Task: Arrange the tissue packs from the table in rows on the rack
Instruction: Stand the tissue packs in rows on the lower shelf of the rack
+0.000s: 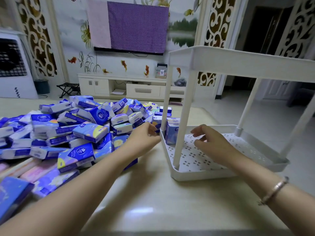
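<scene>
Big heap of tissue packs on the left half of the table — blue and white wrappers piled every which way, some flat, some on edge. On the right stands the white rack, its lower tray perforated, its upper shelf high overhead on slim posts.

A few packs are already in: a small group of upright packs stands in the far left corner of the lower tray, tucked against the rim and just beside the corner post.

The left hand reaches forward at the edge of the heap, just outside the tray's left rim, fingers loosely curled; nothing is visibly held in it, though the fingertips are close to the packs near the corner post and contact cannot be told.

The right hand hovers inside the rack, above the perforated floor, just to the right of the standing packs — fingers bent and spread, clear of the packs, gripping nothing. A bracelet sits on that wrist.

Behind the table, a low white cabinet runs along the wall under a screen draped in purple cloth.
</scene>
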`<state>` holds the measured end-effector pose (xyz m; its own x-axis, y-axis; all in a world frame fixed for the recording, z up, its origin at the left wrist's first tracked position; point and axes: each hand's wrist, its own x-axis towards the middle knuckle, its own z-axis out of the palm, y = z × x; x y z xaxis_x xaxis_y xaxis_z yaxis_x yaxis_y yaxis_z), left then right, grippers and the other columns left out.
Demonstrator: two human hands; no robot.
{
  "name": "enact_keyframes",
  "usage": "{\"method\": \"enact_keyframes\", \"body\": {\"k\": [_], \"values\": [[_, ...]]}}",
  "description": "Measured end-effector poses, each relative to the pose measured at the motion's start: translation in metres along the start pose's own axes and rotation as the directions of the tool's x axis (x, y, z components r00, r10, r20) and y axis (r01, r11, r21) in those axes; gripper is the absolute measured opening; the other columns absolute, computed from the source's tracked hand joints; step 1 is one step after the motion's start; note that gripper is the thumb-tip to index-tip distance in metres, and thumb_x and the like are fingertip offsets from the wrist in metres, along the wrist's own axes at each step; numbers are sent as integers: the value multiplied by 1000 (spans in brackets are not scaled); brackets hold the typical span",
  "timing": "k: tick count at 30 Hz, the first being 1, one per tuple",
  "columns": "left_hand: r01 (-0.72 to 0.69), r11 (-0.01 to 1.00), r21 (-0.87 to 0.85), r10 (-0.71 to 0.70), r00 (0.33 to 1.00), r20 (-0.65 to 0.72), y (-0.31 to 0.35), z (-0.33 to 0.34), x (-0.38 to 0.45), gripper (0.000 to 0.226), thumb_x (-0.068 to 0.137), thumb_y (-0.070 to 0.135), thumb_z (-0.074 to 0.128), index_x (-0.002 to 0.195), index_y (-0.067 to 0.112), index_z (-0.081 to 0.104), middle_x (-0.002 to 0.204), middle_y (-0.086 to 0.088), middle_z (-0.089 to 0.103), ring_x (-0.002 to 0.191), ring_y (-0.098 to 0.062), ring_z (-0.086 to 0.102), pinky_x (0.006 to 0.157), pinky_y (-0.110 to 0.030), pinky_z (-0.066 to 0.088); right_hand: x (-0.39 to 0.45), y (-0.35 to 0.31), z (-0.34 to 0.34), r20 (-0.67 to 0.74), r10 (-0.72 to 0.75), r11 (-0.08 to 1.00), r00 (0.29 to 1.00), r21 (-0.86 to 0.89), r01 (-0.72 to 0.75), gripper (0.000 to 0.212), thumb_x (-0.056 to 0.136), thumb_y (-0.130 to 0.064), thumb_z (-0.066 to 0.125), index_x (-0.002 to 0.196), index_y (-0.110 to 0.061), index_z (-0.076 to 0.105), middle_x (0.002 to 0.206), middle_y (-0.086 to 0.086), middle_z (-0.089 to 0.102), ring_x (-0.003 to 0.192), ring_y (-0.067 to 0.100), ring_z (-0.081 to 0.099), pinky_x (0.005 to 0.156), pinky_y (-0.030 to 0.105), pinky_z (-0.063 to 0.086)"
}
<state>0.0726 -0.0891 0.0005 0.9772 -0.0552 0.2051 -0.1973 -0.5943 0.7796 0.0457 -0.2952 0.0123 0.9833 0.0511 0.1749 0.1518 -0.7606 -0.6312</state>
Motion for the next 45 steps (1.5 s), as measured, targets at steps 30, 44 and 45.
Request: {"method": "enact_keyframes", "body": {"k": [30, 44, 45], "values": [[-294, 882, 368, 293, 954, 58, -93, -82, -42, 57, 59, 66, 69, 102, 35, 48, 106, 13, 55, 106, -12, 46, 92, -37, 44, 23, -78, 141, 183, -155, 948, 971, 305, 94, 33, 81, -7, 55, 107, -28, 55, 112, -1, 54, 87, 11, 58, 83, 35, 52], [-231, 968, -101, 218, 968, -125, -82, -97, -55, 43, 83, 26, 66, 118, 46, 53, 107, 7, 40, 80, 7, 53, 79, -10, 45, 6, -82, 131, 211, -331, 929, 920, -99, 356, 47, 77, -42, 70, 120, -31, 52, 113, -10, 37, 110, 10, 32, 87, 23, 30], [-216, 969, -122, 198, 969, -149, -80, -98, -56, 38, 81, 28, 63, 114, 45, 53, 109, 7, 42, 81, 5, 54, 76, -14, 46, 5, -81, 130, 204, -333, 925, 921, -121, 361, 45, 77, -44, 70, 116, -29, 53, 112, -10, 41, 108, 10, 35, 87, 24, 33]]}}
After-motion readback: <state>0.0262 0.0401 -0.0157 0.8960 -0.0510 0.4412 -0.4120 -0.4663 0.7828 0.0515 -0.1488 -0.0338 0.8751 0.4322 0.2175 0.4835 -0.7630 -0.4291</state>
